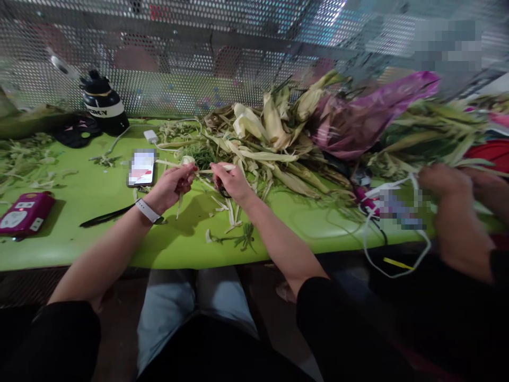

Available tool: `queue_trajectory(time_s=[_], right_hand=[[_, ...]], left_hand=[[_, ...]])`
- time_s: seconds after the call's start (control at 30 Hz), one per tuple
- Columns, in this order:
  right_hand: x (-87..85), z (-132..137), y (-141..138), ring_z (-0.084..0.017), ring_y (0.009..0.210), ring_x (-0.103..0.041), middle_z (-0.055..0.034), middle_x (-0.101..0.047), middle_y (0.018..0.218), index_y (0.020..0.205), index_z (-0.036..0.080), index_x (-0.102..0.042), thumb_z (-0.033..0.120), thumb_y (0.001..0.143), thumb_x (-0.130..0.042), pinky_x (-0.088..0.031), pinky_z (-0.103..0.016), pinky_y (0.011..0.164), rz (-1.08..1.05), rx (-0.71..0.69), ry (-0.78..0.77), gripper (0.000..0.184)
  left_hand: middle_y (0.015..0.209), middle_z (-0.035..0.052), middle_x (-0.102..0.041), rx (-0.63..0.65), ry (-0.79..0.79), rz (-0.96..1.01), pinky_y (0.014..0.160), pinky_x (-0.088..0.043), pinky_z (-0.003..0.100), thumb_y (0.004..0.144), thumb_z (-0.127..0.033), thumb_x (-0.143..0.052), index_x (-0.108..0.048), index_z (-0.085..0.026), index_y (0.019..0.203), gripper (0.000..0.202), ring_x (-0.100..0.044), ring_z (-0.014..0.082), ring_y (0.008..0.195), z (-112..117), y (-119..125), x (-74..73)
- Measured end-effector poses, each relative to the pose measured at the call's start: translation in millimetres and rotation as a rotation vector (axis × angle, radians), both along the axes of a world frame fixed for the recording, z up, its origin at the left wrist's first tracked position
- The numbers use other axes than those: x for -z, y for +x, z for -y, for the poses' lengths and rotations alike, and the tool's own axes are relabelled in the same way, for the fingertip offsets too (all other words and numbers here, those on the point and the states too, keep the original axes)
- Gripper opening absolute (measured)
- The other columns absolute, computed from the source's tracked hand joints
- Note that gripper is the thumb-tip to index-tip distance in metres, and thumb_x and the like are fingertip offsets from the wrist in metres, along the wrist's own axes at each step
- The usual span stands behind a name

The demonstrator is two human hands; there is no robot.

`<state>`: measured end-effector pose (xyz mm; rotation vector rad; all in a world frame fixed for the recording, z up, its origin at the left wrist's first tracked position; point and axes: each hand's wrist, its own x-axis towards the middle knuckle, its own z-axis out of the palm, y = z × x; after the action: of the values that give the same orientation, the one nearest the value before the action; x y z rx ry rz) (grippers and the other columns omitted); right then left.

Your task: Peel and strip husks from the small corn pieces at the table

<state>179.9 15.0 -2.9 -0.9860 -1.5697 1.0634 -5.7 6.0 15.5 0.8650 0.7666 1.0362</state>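
Note:
My left hand (175, 183) is closed, its fingers pinching a small pale bundle of folded corn husk (187, 159) above the table. A thin strip of corn husk (204, 171) runs from there to my right hand (234, 181), whose fingers are closed on it. Beneath the right palm shows a dark loop with some red (221, 188), perhaps a scissors handle; most of it is hidden. Just beyond both hands lies a tuft of shredded green leaf (202, 157). Pale husk scraps (231, 212) are scattered below the right hand.
Behind my right hand spreads a large heap of dried corn husks (274, 132) beside a purple plastic bag (358, 124). A phone (142, 167), power strip (27, 212) and black bottle (104, 103) stand left. A co-worker's hands (447, 183) are at right, near a white cable (368, 244).

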Motion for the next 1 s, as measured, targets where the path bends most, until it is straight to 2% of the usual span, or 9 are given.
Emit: queue_trajectory(time_s=[0.13,0.23,0.37,0.47,0.57,0.63,0.73,0.83,1.0], right_hand=[[-2.7,0.5,0.4,-0.01,0.049,-0.045,0.0029,-0.049,0.049,0.056,0.019,-0.05,0.053,0.086,-0.057,-0.039,-0.025,0.054,-0.035,0.035,-0.042,0.046],[-4.1,1.4,-0.2,-0.011,0.055,-0.049,0.0022,-0.053,0.056,0.063,0.019,-0.054,0.052,0.086,-0.056,-0.041,-0.025,0.058,-0.082,0.045,-0.063,0.041],[-4.4,3.4,-3.1,-0.012,0.068,-0.055,0.0005,-0.06,0.074,0.082,0.02,-0.063,0.054,0.083,-0.059,-0.044,-0.025,0.061,-0.12,0.007,-0.107,0.034],[-2.8,2.8,-6.2,-0.011,0.064,-0.053,0.0009,-0.059,0.073,0.085,0.02,-0.064,0.055,0.076,-0.067,-0.043,-0.024,0.058,-0.217,-0.037,-0.228,0.036],[-0.8,0.3,-9.3,-0.009,0.06,-0.05,0.0039,-0.057,0.07,0.084,0.02,-0.062,0.049,0.064,-0.079,-0.042,-0.022,0.055,-0.365,-0.059,-0.299,0.039],[-0.1,-0.8,-11.5,-0.008,0.062,-0.051,0.0053,-0.056,0.07,0.081,0.02,-0.06,0.046,0.061,-0.082,-0.045,-0.021,0.059,-0.447,-0.063,-0.283,0.04],[1.2,-0.6,-15.5,-0.008,0.064,-0.053,0.006,-0.056,0.069,0.077,0.02,-0.056,0.044,0.064,-0.081,-0.048,-0.022,0.065,-0.505,-0.024,-0.233,0.037],[5.5,0.2,-19.3,-0.008,0.067,-0.054,0.006,-0.057,0.071,0.079,0.021,-0.055,0.044,0.068,-0.078,-0.049,-0.023,0.068,-0.513,0.014,-0.179,0.034],[15.3,-2.5,-18.9,-0.008,0.071,-0.057,0.005,-0.06,0.076,0.083,0.022,-0.057,0.047,0.071,-0.077,-0.05,-0.024,0.074,-0.457,-0.018,-0.081,0.034]], left_hand=[[0.066,0.0018,-0.064,0.006,0.033,0.012,0.046,-0.038,0.019,0.084,-0.029,-0.065,-0.064,-0.016,0.084,0.013,-0.054,0.0077,0.054,-2.8,-0.4,4.8],[0.073,0.0035,-0.068,0.025,0.123,-0.009,0.055,-0.043,0.018,0.083,-0.028,-0.067,-0.06,-0.016,0.085,0.014,-0.059,0.0084,0.061,-1.7,1.7,10.1],[0.069,0.0018,-0.068,0.038,0.247,-0.157,0.052,-0.041,0.018,0.08,-0.039,-0.073,-0.06,-0.017,0.09,0.028,-0.055,0.0068,0.053,1.7,5.2,13.7],[0.063,0.0005,-0.066,0.046,0.331,-0.236,0.046,-0.036,0.018,0.079,-0.045,-0.073,-0.061,-0.017,0.086,0.031,-0.048,0.0055,0.047,3.8,7.1,12.7],[0.059,0.0005,-0.064,0.05,0.355,-0.288,0.045,-0.032,0.019,0.078,-0.045,-0.073,-0.062,-0.016,0.079,0.032,-0.045,0.0055,0.046,5.1,8.4,11.3],[0.059,0.0007,-0.062,0.046,0.338,-0.289,0.045,-0.031,0.019,0.078,-0.045,-0.073,-0.063,-0.016,0.078,0.031,-0.044,0.0056,0.047,5.1,8.5,11.1],[0.059,-0.0007,-0.057,0.005,0.326,-0.246,0.046,-0.03,0.02,0.078,-0.04,-0.074,-0.067,-0.015,0.08,0.026,-0.044,0.006,0.05,3.4,7.3,11.7],[0.058,-0.002,-0.051,-0.05,0.302,-0.206,0.045,-0.028,0.019,0.078,-0.034,-0.075,-0.068,-0.015,0.08,0.02,-0.041,0.0058,0.05,1.3,6.2,12.8],[0.058,-0.0022,-0.05,-0.095,0.21,-0.185,0.043,-0.026,0.019,0.078,-0.03,-0.074,-0.065,-0.016,0.075,0.017,-0.039,0.0055,0.049,1.4,7.0,13.1]])
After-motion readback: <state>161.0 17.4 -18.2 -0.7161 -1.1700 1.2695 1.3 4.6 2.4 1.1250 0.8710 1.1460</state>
